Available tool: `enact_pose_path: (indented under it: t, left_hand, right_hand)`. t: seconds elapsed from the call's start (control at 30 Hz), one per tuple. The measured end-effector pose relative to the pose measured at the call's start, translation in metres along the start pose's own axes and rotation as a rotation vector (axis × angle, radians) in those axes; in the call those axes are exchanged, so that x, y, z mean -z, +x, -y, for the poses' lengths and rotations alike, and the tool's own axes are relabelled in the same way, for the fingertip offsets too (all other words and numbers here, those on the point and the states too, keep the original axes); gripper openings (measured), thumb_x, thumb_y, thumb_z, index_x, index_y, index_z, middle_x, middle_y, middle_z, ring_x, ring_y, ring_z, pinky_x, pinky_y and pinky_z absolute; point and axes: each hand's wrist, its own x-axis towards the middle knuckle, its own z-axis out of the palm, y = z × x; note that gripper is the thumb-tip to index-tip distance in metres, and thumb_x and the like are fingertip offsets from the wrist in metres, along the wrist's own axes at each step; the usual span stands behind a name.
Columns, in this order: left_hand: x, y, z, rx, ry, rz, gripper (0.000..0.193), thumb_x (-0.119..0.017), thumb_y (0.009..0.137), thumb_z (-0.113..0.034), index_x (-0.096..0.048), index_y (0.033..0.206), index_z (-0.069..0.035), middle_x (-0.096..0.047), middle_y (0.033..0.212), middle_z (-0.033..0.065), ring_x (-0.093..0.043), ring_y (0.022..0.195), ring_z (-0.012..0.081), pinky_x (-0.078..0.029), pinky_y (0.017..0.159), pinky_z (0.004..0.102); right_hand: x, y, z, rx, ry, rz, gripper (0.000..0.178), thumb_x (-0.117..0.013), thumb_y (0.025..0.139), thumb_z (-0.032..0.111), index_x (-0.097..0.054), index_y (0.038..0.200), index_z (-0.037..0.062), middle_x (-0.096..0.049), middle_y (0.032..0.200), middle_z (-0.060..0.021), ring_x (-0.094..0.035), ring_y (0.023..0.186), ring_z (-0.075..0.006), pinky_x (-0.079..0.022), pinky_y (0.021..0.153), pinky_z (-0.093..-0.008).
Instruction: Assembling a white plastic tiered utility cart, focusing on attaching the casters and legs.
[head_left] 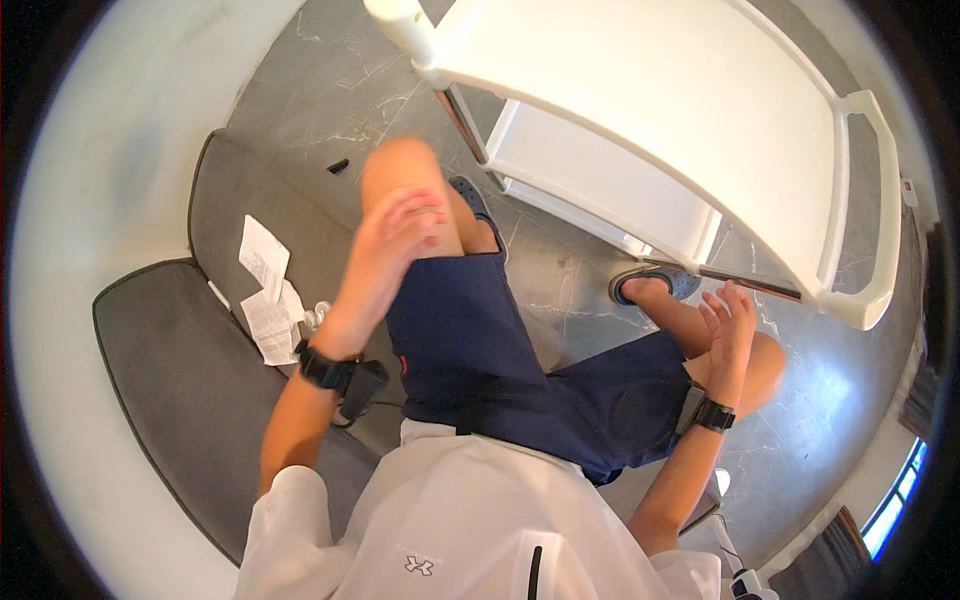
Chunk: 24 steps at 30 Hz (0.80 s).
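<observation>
My left hand is raised over my left knee, slightly blurred, its fingers loosely bent and apart with nothing in them. A black strap with a dark box-like device sits around that wrist. Beside my right knee my right hand is held up, fingers spread and a little curled, holding nothing. Another black band circles the right wrist. In front of me stands a white rolling cart with a bare top tier. The right hand is just short of the cart's near right corner in the picture.
I sit on a grey cushioned seat. White printed papers lie on it to my left, near a small white object. A small black piece lies farther off. The cart's handle juts out at right above the grey marbled floor.
</observation>
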Motion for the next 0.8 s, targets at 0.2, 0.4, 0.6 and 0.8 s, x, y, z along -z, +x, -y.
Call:
enact_pose_path:
  t: [0.2,0.4,0.6,0.8]
  left_hand:
    - [-0.04,0.062,0.057,0.387,-0.22,0.088,0.054,-0.063,0.097,-0.014,-0.039,0.143,-0.001,-0.052,0.134,0.0141,-0.056,0.123,0.0275,-0.05,0.1,0.04]
    - [-0.041,0.126,0.086,0.506,-0.065,-0.163,0.064,-0.069,0.089,-0.013,-0.034,0.141,-0.004,-0.047,0.133,0.0126,-0.052,0.122,0.027,-0.048,0.1,0.0402]
    - [-0.016,0.172,0.137,-0.027,0.293,-0.159,0.068,-0.073,0.083,-0.015,-0.042,0.139,0.005,-0.056,0.134,0.0191,-0.055,0.122,0.0281,-0.043,0.101,0.0385]
    - [-0.013,0.203,0.154,-0.002,0.54,-0.162,0.06,-0.076,0.084,-0.028,-0.055,0.129,0.007,-0.068,0.118,0.0187,-0.065,0.109,0.0279,-0.049,0.093,0.0362]
  right_hand:
    - [-0.004,0.029,-0.02,-0.005,-0.172,-0.085,0.049,-0.075,0.089,0.024,-0.044,0.123,0.009,-0.057,0.111,-0.0082,-0.06,0.102,-0.0237,-0.051,0.083,-0.0383]
    - [-0.029,0.065,-0.042,-0.183,0.217,-0.158,0.045,-0.069,0.089,0.015,-0.052,0.131,0.0107,-0.055,0.118,-0.0048,-0.051,0.103,-0.021,-0.042,0.091,-0.0397]
    - [-0.052,0.076,-0.06,-0.138,0.035,-0.295,0.04,-0.071,0.088,0.015,-0.059,0.126,0.0123,-0.058,0.108,-0.0023,-0.048,0.093,-0.0157,-0.042,0.082,-0.0362]
    - [-0.034,0.094,-0.084,0.034,-0.129,-0.411,0.051,-0.076,0.088,0.023,-0.053,0.132,0.0112,-0.056,0.128,-0.0059,-0.048,0.119,-0.0191,-0.041,0.094,-0.0391]
